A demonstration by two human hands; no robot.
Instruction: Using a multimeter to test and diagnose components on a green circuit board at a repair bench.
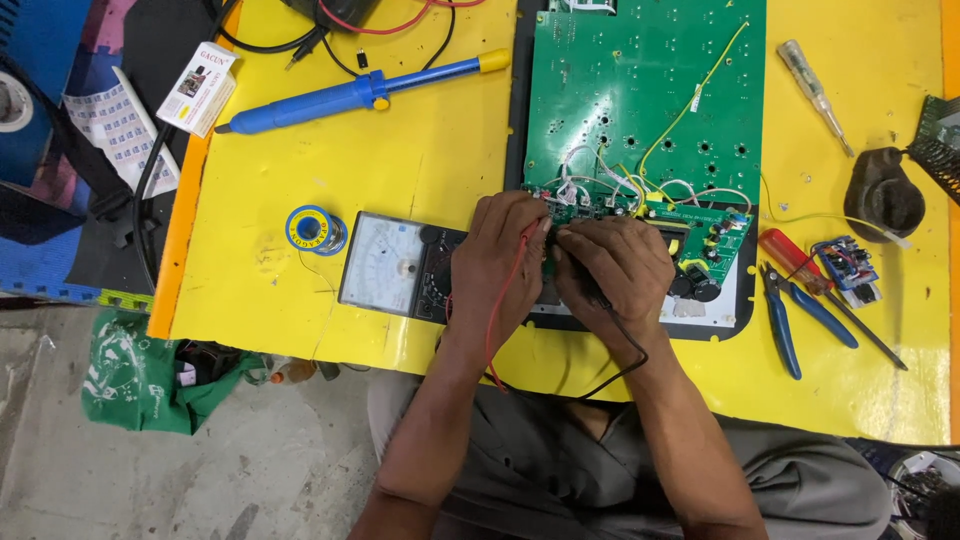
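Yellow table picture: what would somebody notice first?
The bright yellow table fills most of the view, with a large green circuit board at its top middle. Just below, the left hand and right hand press red and black probe leads onto the board, beside a black analog multimeter with a white dial.

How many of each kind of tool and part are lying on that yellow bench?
Circuit boards: 2, the large green board and a small module
Screwdrivers: 2, clear-handled, red-handled
Blue-handled pliers: 1
Analog multimeter: 1
Blue desoldering pump: 1
Solder spool: 1
Total: 8
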